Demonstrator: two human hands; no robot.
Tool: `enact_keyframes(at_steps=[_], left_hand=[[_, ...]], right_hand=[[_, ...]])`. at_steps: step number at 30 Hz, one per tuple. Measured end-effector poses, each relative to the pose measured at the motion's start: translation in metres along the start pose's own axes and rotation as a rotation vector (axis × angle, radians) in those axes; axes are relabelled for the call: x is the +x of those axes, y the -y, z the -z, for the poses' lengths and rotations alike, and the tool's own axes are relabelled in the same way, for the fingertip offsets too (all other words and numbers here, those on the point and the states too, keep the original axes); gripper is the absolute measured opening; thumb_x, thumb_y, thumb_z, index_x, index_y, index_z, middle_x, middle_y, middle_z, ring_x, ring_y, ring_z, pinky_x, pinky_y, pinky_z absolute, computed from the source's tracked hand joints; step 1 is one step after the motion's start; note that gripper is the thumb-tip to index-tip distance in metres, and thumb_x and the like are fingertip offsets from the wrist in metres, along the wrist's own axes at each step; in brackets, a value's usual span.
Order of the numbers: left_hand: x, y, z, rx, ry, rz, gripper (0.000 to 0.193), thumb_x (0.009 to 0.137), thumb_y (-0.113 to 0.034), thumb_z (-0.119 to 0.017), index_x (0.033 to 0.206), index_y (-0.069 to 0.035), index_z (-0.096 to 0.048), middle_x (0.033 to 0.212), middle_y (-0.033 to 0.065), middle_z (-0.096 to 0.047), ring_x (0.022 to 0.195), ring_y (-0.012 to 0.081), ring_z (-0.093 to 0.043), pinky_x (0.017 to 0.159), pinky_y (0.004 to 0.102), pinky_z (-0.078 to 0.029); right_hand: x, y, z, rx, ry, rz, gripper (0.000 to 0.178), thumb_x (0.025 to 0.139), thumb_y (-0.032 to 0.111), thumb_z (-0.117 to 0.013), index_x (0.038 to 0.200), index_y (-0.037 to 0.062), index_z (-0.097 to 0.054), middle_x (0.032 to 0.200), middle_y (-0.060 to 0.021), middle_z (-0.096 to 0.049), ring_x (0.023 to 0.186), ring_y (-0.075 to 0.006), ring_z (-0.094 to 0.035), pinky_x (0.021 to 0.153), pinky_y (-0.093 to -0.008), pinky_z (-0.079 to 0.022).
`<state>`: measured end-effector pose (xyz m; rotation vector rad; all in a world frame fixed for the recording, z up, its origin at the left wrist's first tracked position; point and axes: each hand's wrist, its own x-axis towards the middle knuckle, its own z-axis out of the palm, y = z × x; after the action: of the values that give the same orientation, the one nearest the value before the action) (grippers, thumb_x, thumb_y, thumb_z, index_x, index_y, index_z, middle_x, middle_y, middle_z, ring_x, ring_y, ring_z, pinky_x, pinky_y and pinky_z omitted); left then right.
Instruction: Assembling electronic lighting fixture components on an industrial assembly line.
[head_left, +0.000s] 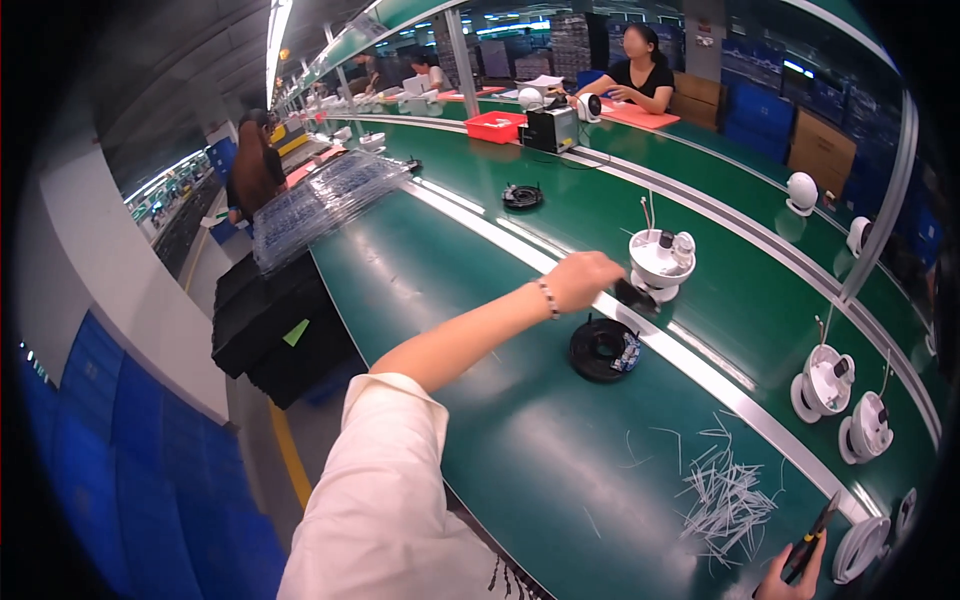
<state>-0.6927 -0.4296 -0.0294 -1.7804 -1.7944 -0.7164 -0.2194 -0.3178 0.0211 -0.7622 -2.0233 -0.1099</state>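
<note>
My left hand [585, 282] reaches over the metal rail, its fingers closed around a dark, blurred part [636, 295]; its exact kind does not show. Just beyond it stands a white bowl-shaped camera housing [661, 262] on a round foot, with wires sticking up. Nearer to me, a black ring-shaped part [597, 352] with a small circuit board lies on the green table. At the lower right edge my right hand [793, 578], partly cut off, grips cutting pliers [815, 538] with black and yellow handles, tips pointing up and away.
White cable-tie offcuts [728, 495] are heaped near the right hand. More white housings [826, 382] stand along the green belt, and another black ring [521, 196] lies farther up. Plastic-wrapped trays [325, 205] occupy the table's far left end. A person [640, 80] sits across the line.
</note>
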Motion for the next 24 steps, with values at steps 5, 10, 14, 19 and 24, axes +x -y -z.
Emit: enact_keyframes(at_steps=[5,10,14,19,24], left_hand=[[-0.100,0.030,0.045,0.152,-0.062,0.198,0.019,0.067,0.001,-0.055,0.085,-0.005,-0.058,0.079,0.0085,-0.060,0.074,0.0239,-0.058,0.064,0.0335,-0.048],[-0.130,0.013,0.062,0.306,0.354,0.312,0.027,0.065,-0.012,-0.064,0.090,-0.005,-0.057,0.091,0.0092,-0.059,0.088,0.0261,-0.056,0.077,0.0353,-0.046],[-0.062,-0.023,0.075,0.144,0.331,0.483,0.023,0.068,-0.014,-0.061,0.088,-0.004,-0.057,0.085,0.0147,-0.060,0.078,0.0289,-0.058,0.069,0.0375,-0.046],[0.040,-0.058,-0.013,-1.118,0.527,1.009,0.040,0.083,-0.034,-0.050,0.099,0.003,-0.052,0.098,0.0141,-0.058,0.079,0.0226,-0.060,0.065,0.0313,-0.050],[0.103,-0.055,-0.140,-2.050,-0.100,1.598,0.071,0.081,-0.036,-0.052,0.127,0.002,-0.012,0.120,0.0242,-0.033,0.093,0.0374,-0.051,0.076,0.0424,-0.048]], right_hand=[[0.000,0.010,0.002,0.010,0.046,-0.074,0.032,0.065,0.000,-0.065,0.096,-0.0041,-0.058,0.077,-0.0088,-0.062,0.058,-0.0137,-0.057,0.053,-0.0236,-0.047],[-0.003,0.010,0.002,-0.029,0.125,-0.044,0.036,0.071,0.007,-0.062,0.105,-0.0038,-0.054,0.089,-0.0118,-0.060,0.069,-0.0186,-0.058,0.059,-0.0268,-0.048],[-0.017,-0.005,-0.013,0.007,0.097,-0.045,0.049,0.062,-0.001,-0.060,0.110,0.0006,-0.053,0.084,-0.0090,-0.058,0.062,-0.0150,-0.051,0.059,-0.0250,-0.042],[-0.014,0.000,-0.018,0.054,0.115,-0.092,0.049,0.058,0.001,-0.061,0.106,-0.0009,-0.054,0.080,-0.0103,-0.060,0.059,-0.0154,-0.054,0.055,-0.0244,-0.043],[-0.015,-0.009,-0.019,0.071,0.086,-0.084,0.048,0.055,0.006,-0.064,0.101,-0.0013,-0.057,0.078,-0.0110,-0.060,0.057,-0.0179,-0.054,0.052,-0.0256,-0.043]])
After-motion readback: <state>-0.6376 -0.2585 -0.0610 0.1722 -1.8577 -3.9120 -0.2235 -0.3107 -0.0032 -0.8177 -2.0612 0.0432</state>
